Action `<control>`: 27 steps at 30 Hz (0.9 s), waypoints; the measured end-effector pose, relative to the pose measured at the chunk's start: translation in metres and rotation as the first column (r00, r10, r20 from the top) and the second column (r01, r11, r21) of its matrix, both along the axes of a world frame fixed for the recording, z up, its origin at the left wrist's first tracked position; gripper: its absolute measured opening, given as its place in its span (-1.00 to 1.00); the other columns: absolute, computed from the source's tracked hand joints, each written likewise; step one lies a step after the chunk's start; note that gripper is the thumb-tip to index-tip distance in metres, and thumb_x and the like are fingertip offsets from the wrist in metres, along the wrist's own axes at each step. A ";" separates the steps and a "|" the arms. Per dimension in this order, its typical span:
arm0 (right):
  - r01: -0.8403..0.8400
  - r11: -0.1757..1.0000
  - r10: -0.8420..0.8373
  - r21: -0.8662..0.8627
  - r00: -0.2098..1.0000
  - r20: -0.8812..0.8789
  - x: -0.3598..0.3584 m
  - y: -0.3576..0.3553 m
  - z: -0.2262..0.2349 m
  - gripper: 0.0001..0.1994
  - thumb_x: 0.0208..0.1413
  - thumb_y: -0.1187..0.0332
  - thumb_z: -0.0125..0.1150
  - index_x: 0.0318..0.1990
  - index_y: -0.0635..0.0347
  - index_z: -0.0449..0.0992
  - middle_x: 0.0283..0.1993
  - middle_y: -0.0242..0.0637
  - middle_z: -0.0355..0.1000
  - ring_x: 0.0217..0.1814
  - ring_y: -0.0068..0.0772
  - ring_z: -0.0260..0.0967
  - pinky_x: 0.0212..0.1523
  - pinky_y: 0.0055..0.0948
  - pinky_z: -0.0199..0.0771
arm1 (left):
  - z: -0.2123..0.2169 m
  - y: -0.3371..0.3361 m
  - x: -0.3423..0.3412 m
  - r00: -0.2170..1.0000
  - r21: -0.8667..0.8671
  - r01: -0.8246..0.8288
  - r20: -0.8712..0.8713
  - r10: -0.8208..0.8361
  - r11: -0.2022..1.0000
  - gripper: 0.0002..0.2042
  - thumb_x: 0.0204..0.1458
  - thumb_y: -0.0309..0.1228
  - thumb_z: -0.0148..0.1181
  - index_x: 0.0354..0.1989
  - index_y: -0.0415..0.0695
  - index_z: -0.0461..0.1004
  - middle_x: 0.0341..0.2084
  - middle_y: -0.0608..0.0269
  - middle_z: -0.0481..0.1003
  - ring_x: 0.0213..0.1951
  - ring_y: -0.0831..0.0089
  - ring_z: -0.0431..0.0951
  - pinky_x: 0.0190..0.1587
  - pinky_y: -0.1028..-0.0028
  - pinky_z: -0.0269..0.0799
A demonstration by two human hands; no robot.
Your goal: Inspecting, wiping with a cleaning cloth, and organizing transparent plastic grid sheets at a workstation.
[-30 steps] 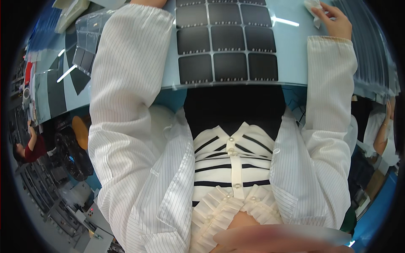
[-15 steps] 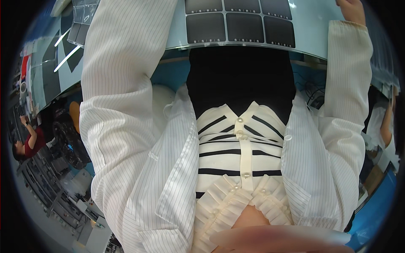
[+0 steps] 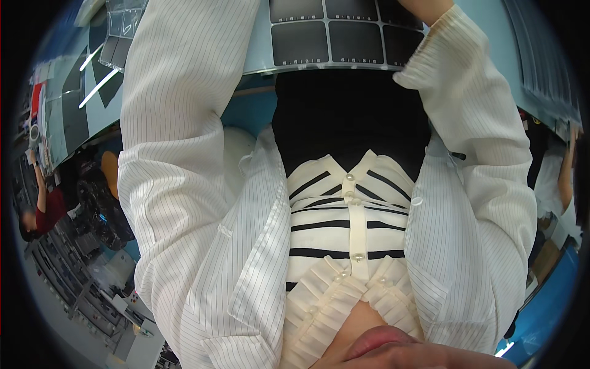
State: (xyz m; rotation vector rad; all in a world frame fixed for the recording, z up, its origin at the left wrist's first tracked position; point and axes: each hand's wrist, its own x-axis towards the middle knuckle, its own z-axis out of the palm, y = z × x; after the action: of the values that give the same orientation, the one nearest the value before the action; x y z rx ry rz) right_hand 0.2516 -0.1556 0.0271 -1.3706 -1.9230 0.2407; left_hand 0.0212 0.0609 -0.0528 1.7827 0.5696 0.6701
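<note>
Both your hands are out of frame past the top edge, so grip state can't be told. Only the forearms show: left sleeve (image 3: 184, 92), white pinstripe, runs up the left side and crosses over the sheet; right sleeve (image 3: 473, 123) angles up on the right, with bare wrist (image 3: 427, 7) just above the cuff, right at the top edge. Between the sleeves lies a pale sheet of dark square panels (image 3: 344, 40) in a grid, flat on the light blue tabletop (image 3: 485, 18), near edge facing your torso. Right cuff overlaps the sheet's right corner. Clear plastic trays (image 3: 123, 24) sit upper left. Another person in a red top (image 3: 46, 206) stands far left, well apart.
</note>
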 end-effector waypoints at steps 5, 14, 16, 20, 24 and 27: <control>-0.462 0.880 0.454 0.105 0.886 0.097 -0.048 -0.043 -0.001 -0.81 -0.11 0.46 0.26 -0.28 0.22 0.51 -0.32 -0.20 0.36 -0.33 -0.09 0.41 -0.33 -0.35 0.41 | -0.001 -0.003 -0.011 0.999 0.088 0.027 -0.020 -0.025 0.996 -0.64 0.07 -0.61 0.04 0.08 -0.24 0.34 -0.05 0.25 0.42 0.00 0.50 0.38 0.07 0.51 0.26; -0.270 0.963 0.270 0.007 0.962 -0.048 -0.054 -0.023 -0.006 -0.82 -0.09 0.36 0.25 -0.30 0.20 0.53 -0.29 -0.15 0.38 -0.27 -0.04 0.41 -0.25 -0.26 0.41 | -0.004 -0.001 -0.012 0.999 0.146 0.028 0.027 -0.032 0.989 -0.66 0.10 -0.61 0.04 0.08 -0.27 0.34 -0.02 0.25 0.40 0.02 0.50 0.37 0.10 0.50 0.25; -0.448 0.886 0.454 -0.119 0.890 0.031 -0.061 -0.027 0.007 -0.81 -0.10 0.37 0.24 -0.29 0.20 0.52 -0.29 -0.15 0.38 -0.26 -0.03 0.41 -0.24 -0.25 0.42 | 0.001 -0.006 -0.015 1.000 0.163 0.012 0.020 -0.016 0.987 -0.67 0.11 -0.60 0.04 0.08 -0.27 0.34 -0.03 0.25 0.41 0.01 0.50 0.38 0.10 0.51 0.24; 0.100 0.992 -0.103 0.074 0.994 0.041 -0.042 0.014 0.005 -0.82 -0.06 0.32 0.23 -0.30 0.18 0.55 -0.27 -0.14 0.39 -0.27 -0.03 0.41 -0.22 -0.20 0.42 | 0.008 -0.014 -0.005 0.991 -0.165 0.052 0.128 -0.031 0.985 -0.69 0.18 -0.44 0.02 0.08 -0.25 0.36 -0.08 0.29 0.45 -0.01 0.52 0.39 0.07 0.55 0.26; -0.390 0.920 0.391 -0.028 0.920 0.036 -0.068 -0.020 -0.004 -0.82 -0.05 0.33 0.21 -0.28 0.15 0.51 -0.28 -0.14 0.37 -0.30 -0.02 0.41 -0.23 -0.21 0.43 | 0.009 -0.012 -0.017 0.834 -0.532 0.428 0.544 -0.092 0.731 -0.68 0.22 -0.32 -0.02 0.07 -0.22 0.39 -0.12 0.32 0.48 -0.05 0.56 0.41 0.01 0.59 0.30; -0.202 0.978 0.206 -0.048 0.974 0.098 -0.043 -0.004 0.001 -0.82 -0.05 0.30 0.21 -0.30 0.15 0.54 -0.27 -0.15 0.39 -0.27 -0.05 0.42 -0.22 -0.22 0.43 | 0.015 -0.023 0.003 0.995 -0.186 -0.066 0.062 0.079 0.980 -0.68 0.22 -0.31 -0.02 0.07 -0.21 0.39 -0.13 0.33 0.48 -0.08 0.58 0.42 -0.01 0.60 0.31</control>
State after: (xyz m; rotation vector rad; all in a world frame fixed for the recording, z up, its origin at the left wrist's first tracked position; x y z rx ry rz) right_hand 0.2089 -0.1594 0.0282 -1.2297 -2.1578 0.3131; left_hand 0.0238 0.0378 -0.0383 1.5672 0.6314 0.7033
